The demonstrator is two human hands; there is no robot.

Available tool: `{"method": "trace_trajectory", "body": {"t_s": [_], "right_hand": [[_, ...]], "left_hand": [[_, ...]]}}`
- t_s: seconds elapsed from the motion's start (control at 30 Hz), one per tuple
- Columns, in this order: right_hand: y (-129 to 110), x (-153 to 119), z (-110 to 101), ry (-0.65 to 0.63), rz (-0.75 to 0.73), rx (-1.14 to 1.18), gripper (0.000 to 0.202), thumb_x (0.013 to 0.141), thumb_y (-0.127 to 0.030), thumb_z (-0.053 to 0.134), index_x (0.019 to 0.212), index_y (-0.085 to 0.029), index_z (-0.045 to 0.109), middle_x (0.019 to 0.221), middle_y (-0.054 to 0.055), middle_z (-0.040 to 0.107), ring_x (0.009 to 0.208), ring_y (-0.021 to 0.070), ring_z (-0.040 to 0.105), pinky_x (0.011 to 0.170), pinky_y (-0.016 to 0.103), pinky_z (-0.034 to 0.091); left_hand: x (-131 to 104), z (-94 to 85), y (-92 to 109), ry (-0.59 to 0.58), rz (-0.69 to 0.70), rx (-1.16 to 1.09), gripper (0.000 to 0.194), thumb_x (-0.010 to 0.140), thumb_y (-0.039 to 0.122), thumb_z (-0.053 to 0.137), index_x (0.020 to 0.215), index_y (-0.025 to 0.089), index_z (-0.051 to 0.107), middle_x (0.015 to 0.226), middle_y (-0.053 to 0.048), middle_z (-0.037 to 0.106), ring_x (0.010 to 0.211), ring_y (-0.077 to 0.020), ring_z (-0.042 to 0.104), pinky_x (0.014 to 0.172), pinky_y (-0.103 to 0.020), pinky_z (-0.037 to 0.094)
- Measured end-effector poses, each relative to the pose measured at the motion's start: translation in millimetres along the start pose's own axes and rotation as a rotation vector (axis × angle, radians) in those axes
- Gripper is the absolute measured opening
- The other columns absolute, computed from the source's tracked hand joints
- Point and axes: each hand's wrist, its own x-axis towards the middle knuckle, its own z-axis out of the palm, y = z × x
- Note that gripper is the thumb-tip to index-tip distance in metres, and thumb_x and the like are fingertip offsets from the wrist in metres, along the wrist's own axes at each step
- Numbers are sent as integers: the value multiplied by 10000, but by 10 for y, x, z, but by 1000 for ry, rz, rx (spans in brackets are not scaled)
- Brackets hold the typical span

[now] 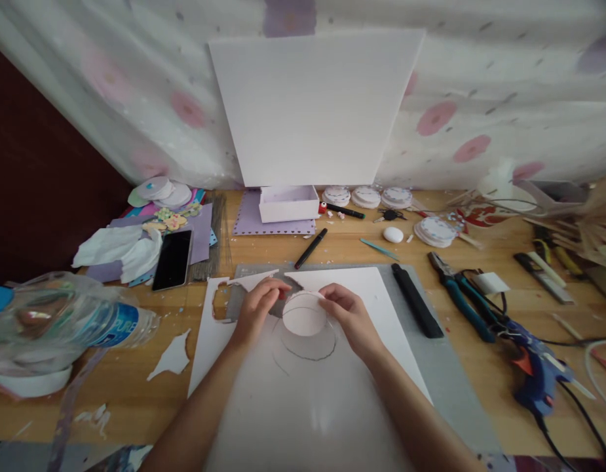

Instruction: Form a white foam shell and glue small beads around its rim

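The person works over a white sheet (388, 334), the landmark here, lying on a grey mat (450, 367). The white disc (305, 316) is over the sheet's upper middle, tilted; whether its lower edge touches the sheet is unclear. The right hand (350, 316) pinches the disc's right edge narrowly between thumb and fingers, the thumb partly hidden. The left hand (261, 305) is at the disc's upper left, fingers curled close together beside a small red spot too small to identify; whether they grip the rim cannot be told. Below the disc, a dark pencilled curve (312, 359) shows on the sheet, while a pale, blurred glare hides the sheet's lower part. A ragged cut-out breaks its upper left, partly covered by the left hand.

Left of the sheet lies a torn white scrap (172, 354), with a clear bottle (111, 322) farther left, cut off by the frame. A black phone (172, 261) lies beyond the sheet's upper left corner. Above the sheet are a black pen (311, 248) and an open white box (289, 204). To its right lie a black tool (416, 301), its working end unclear, then pliers (462, 298) and a blue glue gun (536, 377), its nozzle end blurred among cords.
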Motion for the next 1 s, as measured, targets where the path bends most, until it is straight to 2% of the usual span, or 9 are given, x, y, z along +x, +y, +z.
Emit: {"method": "trace_trajectory", "body": {"t_s": [0.13, 0.3, 0.43, 0.5, 0.6, 0.7, 0.87, 0.9, 1.0], "right_hand": [[8, 6, 43, 65, -9, 2, 191, 745, -376, 674, 786, -197, 623, 748, -8, 589, 679, 128, 491, 618, 244, 363], [30, -7, 88, 34, 30, 5, 216, 764, -393, 655, 842, -193, 637, 821, 15, 623, 760, 153, 539, 674, 260, 398], [2, -17, 60, -42, -50, 38, 252, 784, -350, 637, 998, -219, 607, 989, 34, 619, 871, 169, 547, 731, 275, 424], [-15, -15, 29, 0, -117, 80, 266, 787, -331, 637, 1027, -230, 585, 1018, 35, 604, 866, 162, 543, 745, 286, 435], [-22, -29, -7, 204, -194, 34, 123, 818, -316, 619, 860, -207, 581, 782, -5, 569, 652, 110, 489, 627, 252, 413], [-6, -94, 17, 292, -366, -190, 219, 876, -264, 551, 672, -196, 512, 600, -31, 470, 556, 102, 436, 551, 246, 369], [38, -211, 182, -77, -944, -695, 98, 884, -176, 499, 823, -193, 575, 733, 47, 603, 680, 158, 531, 609, 303, 442], [48, -215, 217, -149, -982, -789, 66, 875, -197, 527, 910, -190, 583, 819, 69, 634, 756, 180, 555, 662, 331, 467], [83, -188, 283, -222, -927, -980, 310, 848, -290, 605, 1131, -183, 533, 1071, 110, 637, 993, 235, 559, 832, 410, 473]], "left_hand": [[-40, 26, -2, -183, -169, -165, 348, 796, 396, 603, 1074, 188, 632, 1036, -74, 647, 971, -233, 576, 794, -289, 428], [-52, 82, -25, -305, -243, -311, 390, 738, 359, 678, 1090, 200, 615, 999, -57, 650, 881, -198, 593, 711, -250, 432], [-33, 79, 1, -212, -267, -227, 359, 723, 296, 702, 1051, 186, 607, 945, -45, 656, 856, -175, 592, 709, -230, 436], [-19, 67, 12, -131, -252, -188, 357, 720, 297, 698, 1040, 173, 597, 950, -49, 652, 865, -174, 589, 724, -233, 437], [1, 68, 17, -9, -219, -158, 337, 698, 291, 692, 992, 173, 575, 937, -34, 629, 835, -160, 577, 698, -224, 430], [20, 105, 9, 94, -202, -136, 292, 668, 257, 676, 910, 181, 531, 848, 2, 590, 750, -134, 547, 644, -210, 408], [34, 156, -21, 178, -230, -71, 275, 645, 240, 628, 867, 199, 472, 734, 42, 516, 616, -110, 469, 556, -203, 359], [33, 154, -24, 188, -225, -44, 268, 642, 228, 619, 867, 199, 477, 720, 45, 504, 609, -110, 458, 554, -204, 352], [24, 136, -17, 178, -215, -48, 257, 635, 191, 613, 864, 200, 497, 705, 50, 497, 618, -112, 453, 575, -209, 350]]}}
